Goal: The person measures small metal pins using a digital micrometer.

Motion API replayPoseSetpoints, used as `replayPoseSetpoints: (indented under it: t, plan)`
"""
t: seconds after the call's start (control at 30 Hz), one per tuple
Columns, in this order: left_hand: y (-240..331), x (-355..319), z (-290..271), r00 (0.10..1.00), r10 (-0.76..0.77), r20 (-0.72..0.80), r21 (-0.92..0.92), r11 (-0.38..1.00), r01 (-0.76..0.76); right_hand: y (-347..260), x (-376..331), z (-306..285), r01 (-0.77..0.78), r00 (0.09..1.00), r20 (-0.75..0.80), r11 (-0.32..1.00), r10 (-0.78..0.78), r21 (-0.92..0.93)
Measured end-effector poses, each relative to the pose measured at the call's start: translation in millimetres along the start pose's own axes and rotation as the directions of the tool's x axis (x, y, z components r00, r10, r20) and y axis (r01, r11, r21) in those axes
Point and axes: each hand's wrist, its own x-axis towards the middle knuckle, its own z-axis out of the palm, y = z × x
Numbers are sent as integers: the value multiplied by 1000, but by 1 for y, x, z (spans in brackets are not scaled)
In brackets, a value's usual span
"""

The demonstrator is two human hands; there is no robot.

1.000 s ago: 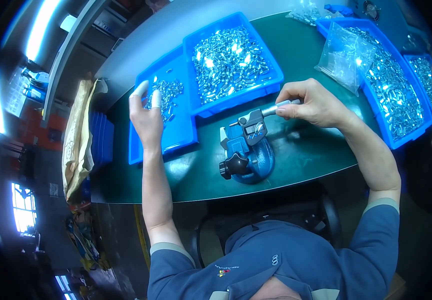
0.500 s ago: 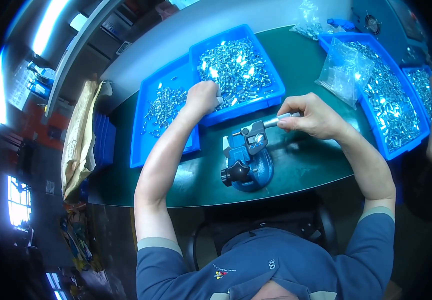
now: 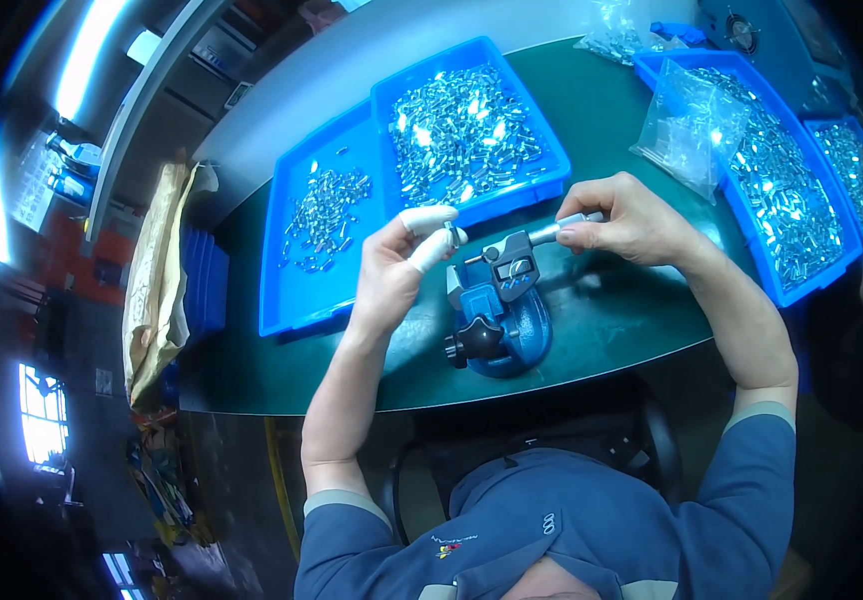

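The green table (image 3: 632, 325) spreads beneath my work, its curved front edge near the stand. My heaped tray (image 3: 512, 202) and the flatter tray (image 3: 297, 300) wall off the far side, leaving a narrow strip before the micrometer (image 3: 514, 272); there's more room to its right. Its blue stand (image 3: 527, 345) should sit heavy and steady. My right hand (image 3: 632, 222) has thumb and fingers closed on the stiff thimble (image 3: 549, 235). My left hand (image 3: 390, 270), tips in white finger covers (image 3: 432, 217), pinches a metal piece (image 3: 451, 231) near the gap, apparently a short cylinder, though mostly hidden: light, hard, slippery, best gripped by its sides.
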Motion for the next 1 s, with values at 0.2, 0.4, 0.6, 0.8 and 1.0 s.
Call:
replayPoseSetpoints:
  t: [0.2, 0.4, 0.6, 0.8, 1.0]
  plan:
    - [-5, -8, 3, 999, -43, 18, -68, 997, 44, 2, 1, 0, -30, 1000, -1, 999, 30, -14]
    - [-2, -13, 4, 994, -106, 4, -113, 988, 106, -2, 1, 0, -23, 1000, 7, 1000, 23, -5]
    - [-7, -13, 1, 996, -93, 13, -84, 992, 94, -1, 1, 1, -37, 999, -18, 999, 37, 12]
    - [-6, -15, 0, 992, -118, 36, -121, 985, 122, -1, 1, 4, -44, 999, -21, 999, 44, 4]
    - [-10, -13, 0, 994, -102, 31, -114, 988, 105, -2, 1, 4, -28, 999, -38, 999, 27, -17]
